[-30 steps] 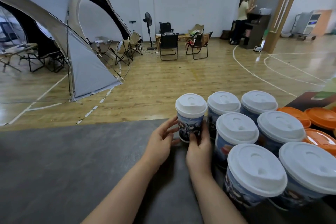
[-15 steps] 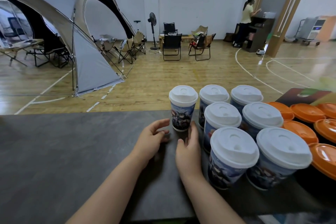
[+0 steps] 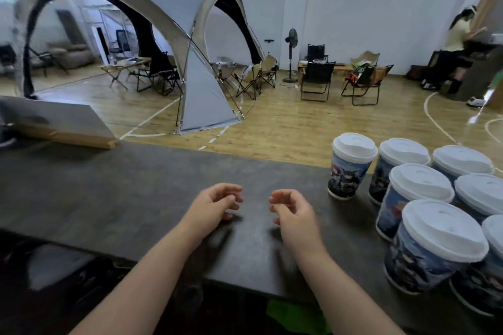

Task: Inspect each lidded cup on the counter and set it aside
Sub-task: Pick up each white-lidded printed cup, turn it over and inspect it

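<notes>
My left hand [image 3: 215, 204] and right hand [image 3: 294, 212] are both empty now, fingers loosely curled and holding nothing, the 2 hands near each other but apart over the middle of the counter [image 3: 122, 198]. I cannot tell whether the fingertips touch the surface.

1 second ago both hands were wrapped around the printed cup [image 3: 349, 166]; half a second ago they had loosened beside it. Since then they have drawn away to the left, and my view has swung left with them. That cup stands upright with its white lid on, close to the counter's far edge, at the left of the group and well apart from my hands. I judge it inspected and released, though it sits just beside its neighbours rather than clearly set aside.

The other cups [image 3: 413, 198] crowd the counter's right end, 7 in view counting the first, all lidded and upright. The next 1 calls for a reach back to the right.

The counter is dark, matte grey. A wood-edged board [image 3: 54, 122] leans at its far left corner. Beyond lies a wooden floor with court lines, a grey dome tent [image 3: 190, 8], folding chairs [image 3: 317, 79], a standing fan [image 3: 292, 38] and a person [image 3: 457, 43] at the far right.
</notes>
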`<move>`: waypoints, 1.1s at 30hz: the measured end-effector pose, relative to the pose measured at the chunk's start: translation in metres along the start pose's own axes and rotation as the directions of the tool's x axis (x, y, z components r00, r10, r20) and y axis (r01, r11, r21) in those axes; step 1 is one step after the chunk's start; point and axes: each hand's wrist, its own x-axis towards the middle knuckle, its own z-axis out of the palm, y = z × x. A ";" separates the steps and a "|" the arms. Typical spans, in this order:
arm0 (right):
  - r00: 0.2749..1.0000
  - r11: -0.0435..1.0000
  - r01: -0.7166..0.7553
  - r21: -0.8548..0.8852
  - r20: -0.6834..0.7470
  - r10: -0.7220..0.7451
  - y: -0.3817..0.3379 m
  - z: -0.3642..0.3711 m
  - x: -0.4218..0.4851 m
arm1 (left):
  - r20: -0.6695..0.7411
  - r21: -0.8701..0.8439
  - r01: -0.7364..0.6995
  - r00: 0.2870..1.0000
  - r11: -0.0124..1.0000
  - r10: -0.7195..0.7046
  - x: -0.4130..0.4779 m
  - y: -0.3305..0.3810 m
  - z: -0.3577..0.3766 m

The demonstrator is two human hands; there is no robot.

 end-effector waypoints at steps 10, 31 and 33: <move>0.957 0.998 0.001 -0.069 0.289 0.019 -0.017 0.210 0.016 | -0.253 0.032 0.002 0.967 1.000 0.006 0.009 -0.028 -0.243; 0.842 0.983 0.017 -0.185 0.532 0.085 -0.030 0.728 0.057 | -0.755 0.065 0.038 0.656 0.997 0.024 0.076 -0.089 -0.722; 0.820 0.975 0.044 -0.220 0.566 0.090 -0.036 0.755 0.065 | -0.703 0.046 0.002 0.710 0.999 0.031 0.086 -0.089 -0.733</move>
